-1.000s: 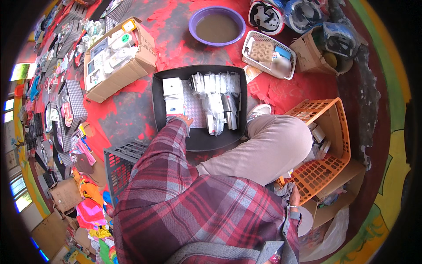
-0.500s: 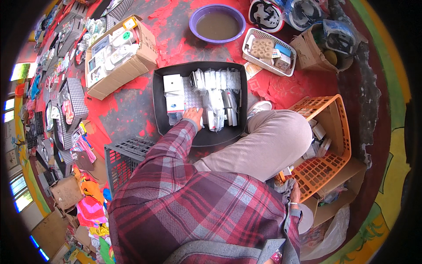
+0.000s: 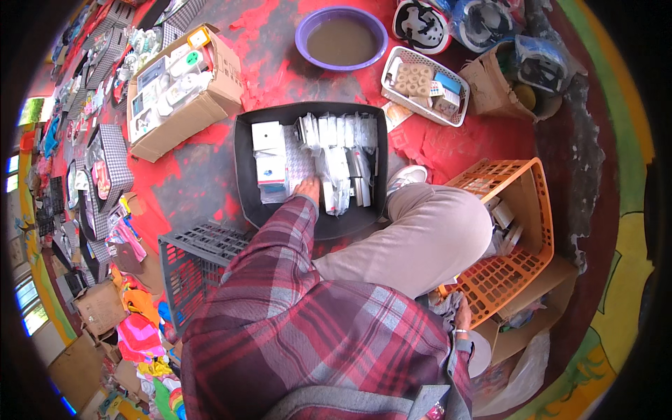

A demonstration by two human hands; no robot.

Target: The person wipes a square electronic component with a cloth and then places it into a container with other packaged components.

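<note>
My left hand (image 3: 306,189) reaches into a black bin (image 3: 240,168), fingers stretched out over its checked lining (image 3: 299,150). Left of that hand, white boxes (image 3: 269,168) are stacked along the bin's side. To its right stand several clear-wrapped white packets (image 3: 336,168) in rows, very close to the fingers. Low on the right, my right hand (image 3: 463,315) is closed on a crumpled grey cloth (image 3: 444,305), beside a tipped orange basket (image 3: 504,280); its fingertips are partly hidden.
A grey plastic crate (image 3: 185,273) stands by my left arm. Ahead are a cardboard box (image 3: 189,115) of packaged goods, a purple basin (image 3: 301,45) of murky water and a white basket (image 3: 420,107). My bent leg (image 3: 420,231) lies between the bin and orange basket.
The left hand lies slightly lower in the view, still inside the bin, its fingers now stretched flat. The whole view has shifted a little. The right hand stays by the orange basket with the cloth.
</note>
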